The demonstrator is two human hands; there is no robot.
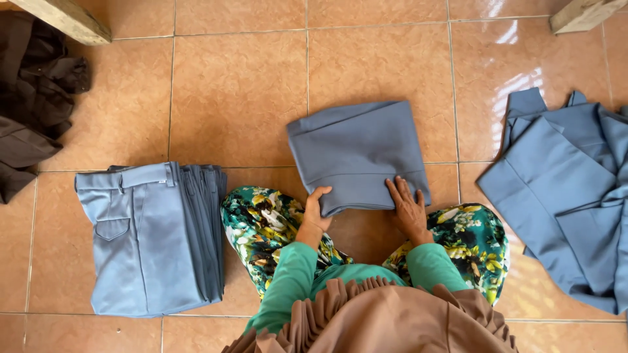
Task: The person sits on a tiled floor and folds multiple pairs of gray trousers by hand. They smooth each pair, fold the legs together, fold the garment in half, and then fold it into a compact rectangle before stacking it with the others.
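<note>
While the folded trousers lie square on the floor at the centre of the frame, just ahead of my knees, I judge the job now is to keep the fold tight and its edges even. My left hand curls over the near left corner, thumb on top and fingers hooked at the edge, so it has a light pinch of the cloth. My right hand lies flat and open on the near right corner, fingers spread, pressing but gripping nothing. I would keep that palm down as the anchor and draw the left corner level with it, then smooth outward toward the far edge so no air or crease stays trapped; the cloth looks limp and slippery enough to slide on the glossy tiles.

At the left of the frame sits the stack of folded grey-blue trousers, well apart from my hands. At the right edge lies a loose heap of the same cloth, unfolded. Dark brown clothes are bunched in the upper left corner.
</note>
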